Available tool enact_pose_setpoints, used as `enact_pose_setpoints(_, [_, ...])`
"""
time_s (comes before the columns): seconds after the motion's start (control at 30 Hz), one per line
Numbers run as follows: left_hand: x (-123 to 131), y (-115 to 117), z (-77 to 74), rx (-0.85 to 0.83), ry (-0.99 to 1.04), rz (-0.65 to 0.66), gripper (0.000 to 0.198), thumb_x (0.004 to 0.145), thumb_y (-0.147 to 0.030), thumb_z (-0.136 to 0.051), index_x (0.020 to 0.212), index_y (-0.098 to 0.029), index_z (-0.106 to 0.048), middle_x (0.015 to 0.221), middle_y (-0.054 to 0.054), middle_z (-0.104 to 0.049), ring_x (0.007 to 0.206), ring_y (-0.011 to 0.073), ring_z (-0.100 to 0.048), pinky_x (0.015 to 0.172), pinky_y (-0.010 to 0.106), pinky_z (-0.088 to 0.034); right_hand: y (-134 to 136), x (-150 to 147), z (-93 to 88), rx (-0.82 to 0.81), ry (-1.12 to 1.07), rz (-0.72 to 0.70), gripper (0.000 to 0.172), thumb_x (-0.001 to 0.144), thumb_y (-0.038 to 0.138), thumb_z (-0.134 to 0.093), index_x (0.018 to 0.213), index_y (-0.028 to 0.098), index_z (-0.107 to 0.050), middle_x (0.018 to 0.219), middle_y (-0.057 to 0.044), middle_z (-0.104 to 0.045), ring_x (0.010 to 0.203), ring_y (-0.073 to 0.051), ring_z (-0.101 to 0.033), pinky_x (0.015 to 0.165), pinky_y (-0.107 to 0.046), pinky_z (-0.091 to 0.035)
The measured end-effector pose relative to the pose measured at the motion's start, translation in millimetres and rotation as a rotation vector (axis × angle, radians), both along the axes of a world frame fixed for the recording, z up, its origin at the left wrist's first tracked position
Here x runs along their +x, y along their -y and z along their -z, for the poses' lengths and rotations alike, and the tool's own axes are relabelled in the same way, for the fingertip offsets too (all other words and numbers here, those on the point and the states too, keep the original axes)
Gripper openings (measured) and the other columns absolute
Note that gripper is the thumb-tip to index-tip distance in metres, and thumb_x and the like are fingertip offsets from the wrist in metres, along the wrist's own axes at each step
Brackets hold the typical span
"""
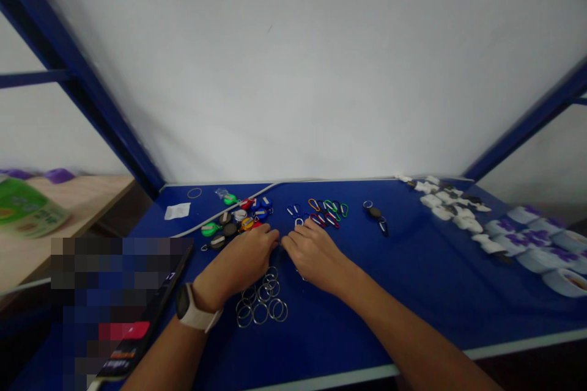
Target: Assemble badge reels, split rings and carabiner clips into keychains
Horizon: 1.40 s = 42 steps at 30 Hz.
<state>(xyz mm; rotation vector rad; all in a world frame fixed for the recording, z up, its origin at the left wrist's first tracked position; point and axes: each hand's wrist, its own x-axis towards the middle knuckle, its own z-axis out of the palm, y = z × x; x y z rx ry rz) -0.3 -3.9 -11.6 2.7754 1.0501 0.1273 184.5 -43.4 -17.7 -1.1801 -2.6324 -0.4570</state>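
Dead ahead of me, over the blue table [426, 281], my left hand [251, 258] and right hand [315, 252] come together almost fingertip to fingertip. Both sets of fingers are curled inward, but my own knuckles hide the tips, so I cannot tell whether either hand pinches something small.

Taking that meeting point as the centre of the dial, I judge the relation that counts is which hand each pile lies by. The badge reels [230, 230] crowd together at ten o'clock, just beyond my left knuckles and so nearest that hand. The split rings [261, 303] overlap flat at about seven o'clock, partly under my left wrist, so my left is closer to those too. The coloured carabiners [329, 218] lie loosely grouped at two o'clock, past the knuckles of my right, which is nearer them.

One joined reel set [375, 212] lies further out, between two and three, apart from everything else and on my right hand's side. Its long axis slants from eleven to five, ring end away from me, clip end toward me. At one o'clock, a pale loop [299, 222] shows just past my right knuckles; whether they touch, I cannot say.
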Motion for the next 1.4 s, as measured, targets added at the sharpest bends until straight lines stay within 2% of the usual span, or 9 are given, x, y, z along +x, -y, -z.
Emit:
enact_pose_setpoints(0.3, [2.1,-0.7,0.9,0.005,-0.011,0.027,0.028,0.088,-0.001,-0.036,0.093,-0.015,-0.06,0.098,0.013,-0.064,0.093,0.0246,-0.062,0.088,0.04,-0.051,0.8,-0.9,0.0,-0.018,-0.011,0.036,0.018,0.094,0.008,-0.049,0.084,0.014,-0.063,0.078,-0.007,-0.069,0.076,-0.022,-0.059,0.077,-0.037,-0.032])
enact_pose_setpoints(0.67, [6.4,3.7,-5.3,0.005,0.111,0.004,0.021,0.097,-0.01,-0.037,0.093,-0.015,-0.058,0.096,0.01,-0.062,0.089,0.0231,-0.061,0.085,0.04,-0.05,-1.0,-1.8,1.9,-0.035,-0.069,0.102,0.017,0.094,0.007,-0.05,0.085,0.013,-0.063,0.079,-0.008,-0.069,0.077,-0.023,-0.061,0.079,-0.038,-0.035])
enact_pose_setpoints(0.77, [7.8,3.0,-7.9,0.046,0.177,0.01,0.021,0.099,-0.011,-0.037,0.096,-0.015,-0.057,0.098,0.009,-0.062,0.089,0.0226,-0.059,0.085,0.04,-0.049,-4.0,0.5,2.9,-0.091,-0.246,0.16,0.017,0.096,0.012,-0.049,0.086,0.014,-0.063,0.08,-0.007,-0.07,0.076,-0.021,-0.063,0.08,-0.036,-0.038])
enact_pose_setpoints(0.87, [6.9,0.8,-10.7,0.042,0.271,-0.015,0.022,0.101,-0.013,-0.036,0.101,-0.016,-0.058,0.098,0.008,-0.061,0.09,0.0214,-0.058,0.085,0.038,-0.048,-9.1,7.0,4.2,-0.211,-0.559,0.167,0.016,0.099,0.018,-0.048,0.091,0.016,-0.062,0.08,-0.004,-0.069,0.072,-0.017,-0.062,0.074,-0.03,-0.042])
enact_pose_setpoints(0.97, [5.2,-1.2,-11.8,0.033,0.325,-0.039,0.024,0.103,-0.017,-0.036,0.104,-0.017,-0.059,0.098,0.007,-0.06,0.088,0.0209,-0.058,0.084,0.038,-0.048,-13.1,14.7,4.5,-0.282,-0.793,0.164,0.019,0.099,0.023,-0.047,0.113,0.016,-0.057,0.078,-0.001,-0.066,0.067,-0.014,-0.06,0.067,-0.026,-0.044])
enact_pose_setpoints(1.03, [5.3,-1.4,-11.4,0.03,0.328,-0.028,0.024,0.103,-0.018,-0.036,0.105,-0.017,-0.059,0.099,0.007,-0.06,0.089,0.0209,-0.058,0.084,0.038,-0.047,-13.5,18.0,3.0,-0.292,-0.807,0.154,0.027,0.098,0.024,-0.049,0.124,0.016,-0.054,0.081,-0.001,-0.065,0.069,-0.015,-0.06,0.069,-0.027,-0.045])
enact_pose_setpoints(1.17, [9.3,0.9,-9.4,0.022,0.309,0.002,0.024,0.103,-0.018,-0.036,0.103,-0.018,-0.06,0.099,0.007,-0.06,0.09,0.0205,-0.059,0.085,0.037,-0.048,-10.3,19.4,-3.2,-0.25,-0.568,0.148,0.013,0.095,0.021,-0.054,0.098,0.016,-0.065,0.088,-0.004,-0.067,0.08,-0.017,-0.06,0.077,-0.029,-0.042])
enact_pose_setpoints(1.27, [12.7,2.3,-7.4,0.008,0.281,0.007,0.024,0.102,-0.018,-0.037,0.102,-0.017,-0.061,0.099,0.007,-0.06,0.09,0.0209,-0.06,0.084,0.036,-0.048,-9.7,20.0,-6.2,-0.21,-0.426,0.181,0.015,0.093,0.02,-0.057,0.082,0.016,-0.066,0.078,-0.003,-0.066,0.075,-0.016,-0.059,0.076,-0.031,-0.039])
enact_pose_setpoints(1.4, [14.8,2.7,-5.6,-0.02,0.261,0.014,0.023,0.102,-0.02,-0.039,0.105,-0.018,-0.062,0.098,0.006,-0.062,0.09,0.0212,-0.061,0.083,0.036,-0.048,-14.4,21.5,-3.6,-0.322,-0.606,0.339,0.02,0.091,0.021,-0.058,0.074,0.017,-0.066,0.068,0.0,-0.066,0.063,-0.014,-0.058,0.063,-0.026,-0.036])
